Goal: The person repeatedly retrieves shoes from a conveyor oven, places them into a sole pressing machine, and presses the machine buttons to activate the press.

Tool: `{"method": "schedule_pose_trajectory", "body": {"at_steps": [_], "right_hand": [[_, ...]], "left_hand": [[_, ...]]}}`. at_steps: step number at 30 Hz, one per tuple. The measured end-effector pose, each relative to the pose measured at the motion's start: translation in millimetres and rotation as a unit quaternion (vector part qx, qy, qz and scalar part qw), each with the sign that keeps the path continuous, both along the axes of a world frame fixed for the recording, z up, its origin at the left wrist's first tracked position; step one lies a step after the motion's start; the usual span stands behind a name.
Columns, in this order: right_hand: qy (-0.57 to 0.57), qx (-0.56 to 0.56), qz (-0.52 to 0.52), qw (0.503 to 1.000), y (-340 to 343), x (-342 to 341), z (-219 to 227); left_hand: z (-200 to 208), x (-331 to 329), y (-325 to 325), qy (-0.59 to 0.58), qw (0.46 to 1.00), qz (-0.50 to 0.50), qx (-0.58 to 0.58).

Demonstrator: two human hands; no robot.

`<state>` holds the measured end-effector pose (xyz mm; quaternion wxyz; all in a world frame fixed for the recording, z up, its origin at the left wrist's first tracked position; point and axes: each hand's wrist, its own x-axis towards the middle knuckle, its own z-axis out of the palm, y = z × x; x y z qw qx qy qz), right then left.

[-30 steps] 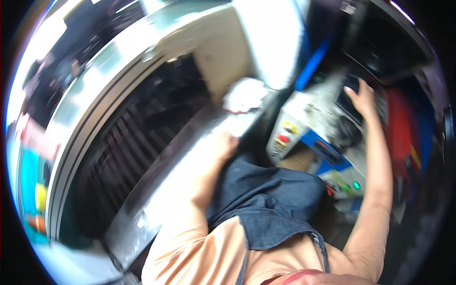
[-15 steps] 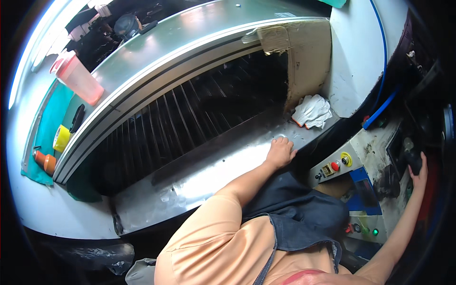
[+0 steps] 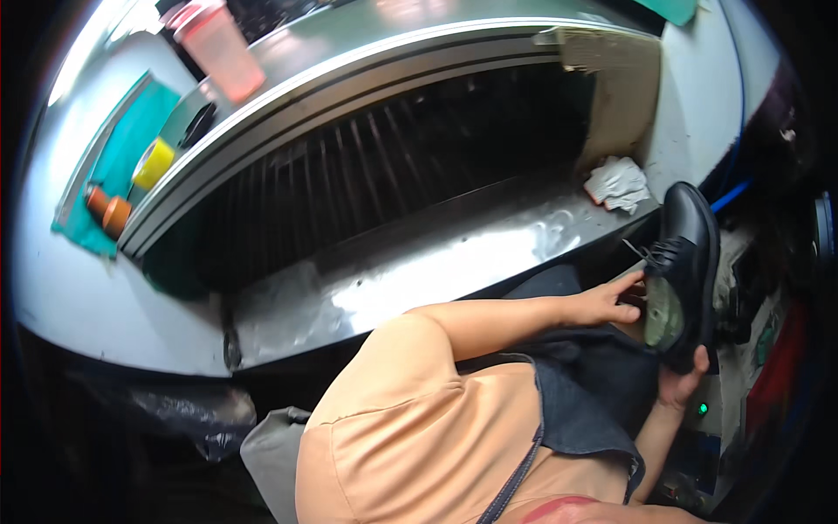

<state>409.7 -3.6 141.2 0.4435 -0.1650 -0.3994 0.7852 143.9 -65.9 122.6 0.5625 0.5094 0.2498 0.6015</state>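
A black lace-up shoe [image 3: 696,253] is held up at the right, toe pointing away from me. Its green inside shows at the opening, and a loose lace sticks out to the left. My right hand [image 3: 683,381] grips it at the heel end, thumb up along its side; the other fingers are largely hidden. My left hand [image 3: 602,303] reaches the shoe's opening from the left, thumb and forefinger spread apart, fingertips at or very near its edge. I cannot tell whether they touch it.
A shiny metal ledge [image 3: 419,284] runs before a dark slatted opening. White gloves [image 3: 618,184] lie at its right end, near cardboard [image 3: 621,109]. Upper left are a pink pitcher [image 3: 223,54], yellow tape roll [image 3: 154,163] and orange-brown object [image 3: 108,210]. A green lamp [image 3: 704,408] glows at right.
My right hand has come in from the far right with the shoe. My left hand has left the metal ledge and moved right to the shoe. The view has shifted.
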Motion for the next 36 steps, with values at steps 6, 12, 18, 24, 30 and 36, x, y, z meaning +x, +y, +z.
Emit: {"method": "schedule_pose_trajectory", "body": {"at_steps": [6, 12, 18, 24, 30, 36], "right_hand": [[-0.220, 0.229, 0.148, 0.937, -31, -131, 8], [-0.419, 0.451, 0.106, 0.781, -45, -158, 31], [-0.449, 0.305, 0.091, 0.835, -18, -83, -9], [-0.509, 0.136, -0.033, 0.849, -9, -5, -48], [-0.547, 0.115, -0.046, 0.828, -16, 3, -60], [-0.554, 0.146, -0.096, 0.814, -37, 12, -47]], "left_hand": [[24, -51, -72, -0.410, 0.896, 0.006, -0.170], [-17, -177, -125, -0.372, 0.868, 0.301, -0.134], [-50, -349, -219, -0.297, 0.707, 0.621, -0.159], [-103, -506, -372, 0.037, 0.588, 0.780, -0.210], [-136, -567, -425, 0.560, 0.190, 0.645, -0.484], [-117, -516, -344, 0.236, 0.144, 0.765, -0.582]]}}
